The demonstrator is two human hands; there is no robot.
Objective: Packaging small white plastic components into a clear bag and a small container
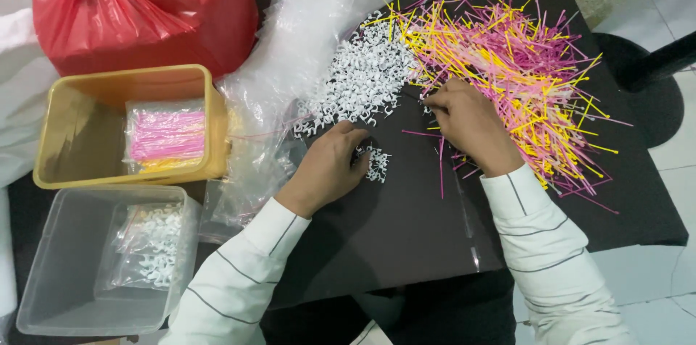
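My left hand (330, 164) rests palm down on the dark table (406, 229), fingers curled over a small cluster of white cable clips (377, 164). A larger heap of white clips (362, 80) lies just beyond it. My right hand (467, 124) sits at the near edge of a wide pile of pink and yellow cable ties (515, 48), its fingertips pinched among the ties and clips; what it grips is hidden.
A yellow tub (65, 120) at left holds a bag of pink and yellow ties. A clear tub (58, 272) below it holds bagged white clips. Clear plastic bags (290, 33) lie in the middle, a red bag (138, 4) at the back left.
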